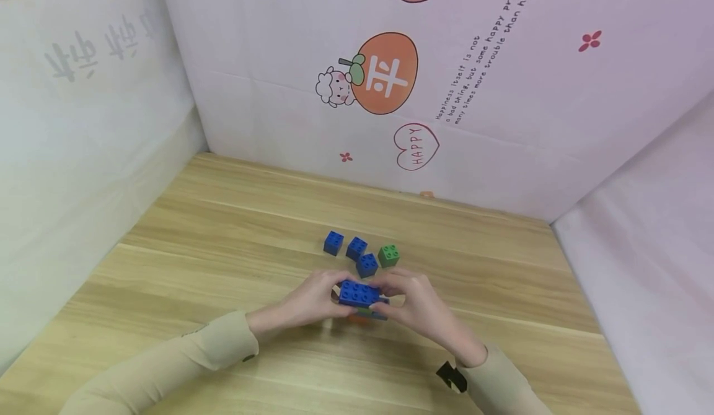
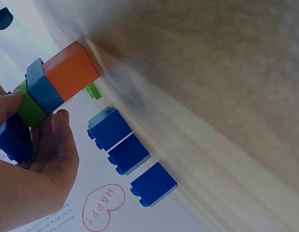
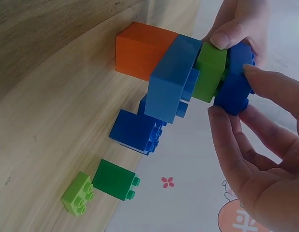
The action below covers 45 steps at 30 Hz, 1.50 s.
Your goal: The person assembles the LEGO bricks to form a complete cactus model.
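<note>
A stack of toy building bricks stands on the table between the two hands. From the bottom up it has an orange brick (image 3: 142, 50), a lighter blue brick (image 3: 173, 72), a green brick (image 2: 29, 105) and a long dark blue brick (image 1: 357, 293) on top. My left hand (image 1: 315, 297) grips the upper stack from the left, its thumb against the green brick in the right wrist view. From the other side, my right hand (image 1: 415, 300) pinches the dark blue brick between thumb and fingers. In the head view the hands and top brick hide much of the lower stack.
Beyond the hands lie several small dark blue bricks (image 1: 333, 243) and a green brick (image 1: 388, 254). A light green brick (image 3: 78, 193) shows beside the green one in the right wrist view. Printed white sheets (image 1: 268, 93) wall the wooden table (image 1: 251, 204) at the back and sides.
</note>
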### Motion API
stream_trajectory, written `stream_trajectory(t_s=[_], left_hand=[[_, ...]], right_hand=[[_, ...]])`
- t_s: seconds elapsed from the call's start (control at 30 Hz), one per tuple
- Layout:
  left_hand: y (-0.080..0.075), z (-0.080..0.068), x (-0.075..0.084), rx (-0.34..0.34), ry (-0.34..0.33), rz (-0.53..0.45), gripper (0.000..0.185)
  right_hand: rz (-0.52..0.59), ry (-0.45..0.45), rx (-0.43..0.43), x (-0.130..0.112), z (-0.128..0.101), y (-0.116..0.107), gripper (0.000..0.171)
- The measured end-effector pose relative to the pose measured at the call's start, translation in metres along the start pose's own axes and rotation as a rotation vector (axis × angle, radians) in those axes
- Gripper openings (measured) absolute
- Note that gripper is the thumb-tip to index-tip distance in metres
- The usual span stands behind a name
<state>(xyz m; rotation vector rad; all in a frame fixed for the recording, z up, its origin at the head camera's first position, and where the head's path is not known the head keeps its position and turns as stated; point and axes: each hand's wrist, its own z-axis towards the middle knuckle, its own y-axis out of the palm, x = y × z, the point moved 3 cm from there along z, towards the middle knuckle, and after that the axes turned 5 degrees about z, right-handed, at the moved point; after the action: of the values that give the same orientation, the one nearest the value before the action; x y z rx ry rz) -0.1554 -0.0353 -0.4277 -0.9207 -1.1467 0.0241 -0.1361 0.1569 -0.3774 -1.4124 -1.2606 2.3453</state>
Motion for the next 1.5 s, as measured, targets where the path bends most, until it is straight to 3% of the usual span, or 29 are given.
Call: stream_trajectory(t_s=[1.13, 1.5], left_hand=[[0.0001, 0.0002, 0.0024, 0.001, -0.012, 0.029, 0.034], [-0.0011, -0.0001, 0.0025, 0.013, 0.007, 0.029, 0.034]], right_hand=[[-0.105, -0.001, -0.007, -0.0028, 0.0029, -0.0013, 0.030], [-0.089, -0.010, 0.003, -0.0045, 0.0016, -0.0002, 0.033]])
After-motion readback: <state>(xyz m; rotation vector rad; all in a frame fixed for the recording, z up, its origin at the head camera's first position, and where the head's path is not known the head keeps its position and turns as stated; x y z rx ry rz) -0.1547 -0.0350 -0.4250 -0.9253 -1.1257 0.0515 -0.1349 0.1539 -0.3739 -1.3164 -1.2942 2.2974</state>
